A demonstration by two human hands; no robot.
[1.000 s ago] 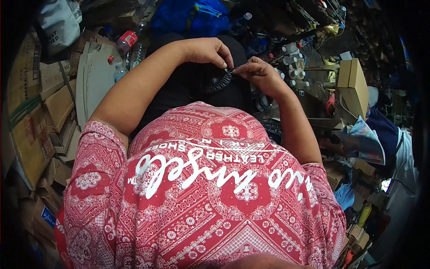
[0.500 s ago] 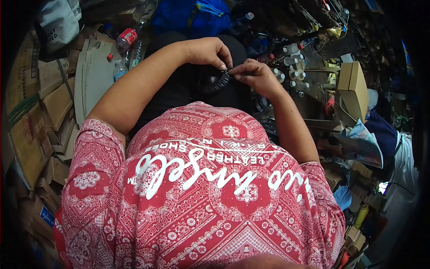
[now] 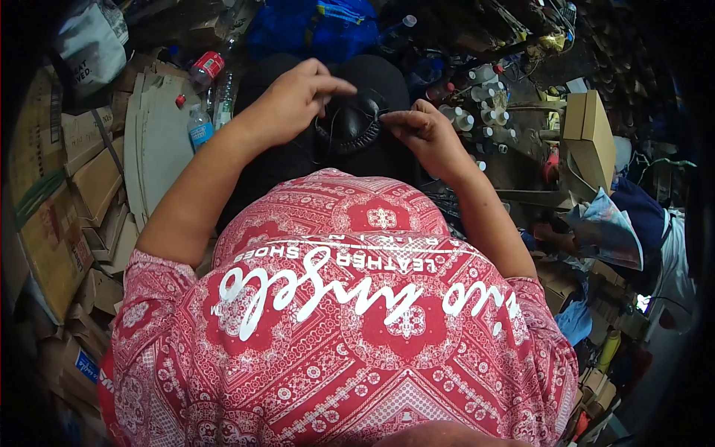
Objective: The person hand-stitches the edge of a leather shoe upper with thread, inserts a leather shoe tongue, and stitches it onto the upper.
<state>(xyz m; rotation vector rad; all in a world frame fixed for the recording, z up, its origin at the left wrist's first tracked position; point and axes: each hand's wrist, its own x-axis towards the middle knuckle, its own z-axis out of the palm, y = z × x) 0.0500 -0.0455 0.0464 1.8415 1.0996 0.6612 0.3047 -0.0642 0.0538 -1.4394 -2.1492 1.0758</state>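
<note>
A black leather shoe (image 3: 350,123) with a row of puckered stitching around its toe rests on my lap, between my knees. At its left side is my left hand (image 3: 302,97), index finger stretched out and the other fingers curled. A thin dark thread (image 3: 332,128) hangs near those fingers and runs across the shoe; it seems to be in their grasp. On the opposite side, my right hand (image 3: 426,134) pinches thumb and index finger together at the shoe's stitched edge, apparently on thread. Any needle is too small to see.
Cardboard pieces (image 3: 93,160) pile up on the left, beside plastic bottles (image 3: 199,127). A blue bag (image 3: 320,33) lies ahead. Several small bottles (image 3: 491,112) stand to the right, near a cardboard box (image 3: 588,141). Another person (image 3: 648,216) is at the far right.
My left hand has moved left and away from the stitched edge, uncovering more of the shoe. My right hand stays near that edge, shifted slightly.
</note>
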